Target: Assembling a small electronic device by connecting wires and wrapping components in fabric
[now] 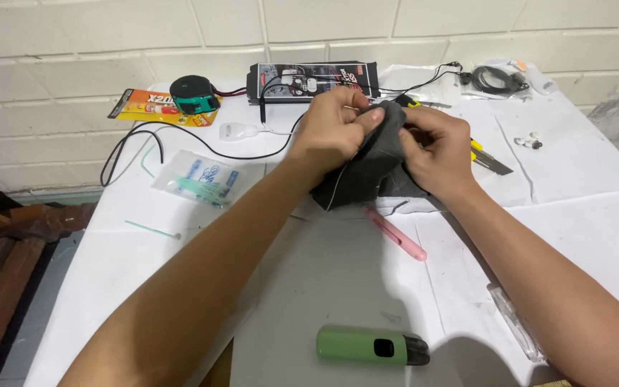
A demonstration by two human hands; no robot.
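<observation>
Both hands (385, 140) around grey cloth (370, 168)

Bare forearms, no sleeves, unadorned hands (388, 140)

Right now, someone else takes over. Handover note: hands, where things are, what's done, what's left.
Left hand: pinching the top edge of the dark grey cloth, with a thin white wire running down from under it.
Right hand: gripping the same cloth from the other side; both hands hold it just above the white table cover.
Nearby: pink pen-shaped tool just below the cloth, yellow utility knife beside the right hand, green handheld device near the front edge, green tape measure and black cable at left.
Done: cloth is in hand, bunched around something I cannot see.
Left: cannot tell from this view; tools lie untouched.
</observation>
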